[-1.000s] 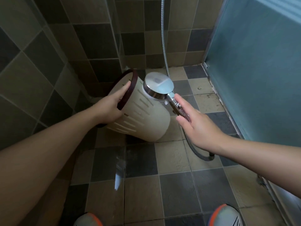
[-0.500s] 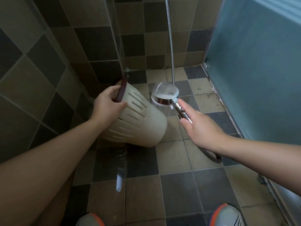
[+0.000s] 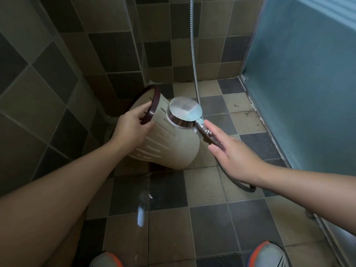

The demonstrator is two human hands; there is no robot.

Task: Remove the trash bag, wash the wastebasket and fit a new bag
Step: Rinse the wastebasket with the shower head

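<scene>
Left hand gripped the basket rim (light, stiff, wet-slippery plastic, probably); right hand held the showerhead beside it.

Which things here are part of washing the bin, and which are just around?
In use: wastebasket, shower head, hose, left hand, right hand.
Just around: glass door, shoes.

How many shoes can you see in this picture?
2. One shoe is at the bottom edge, left of centre; the other shoe is at the bottom edge, further right. Both are grey with orange trim and partly cut off by the frame.
</scene>
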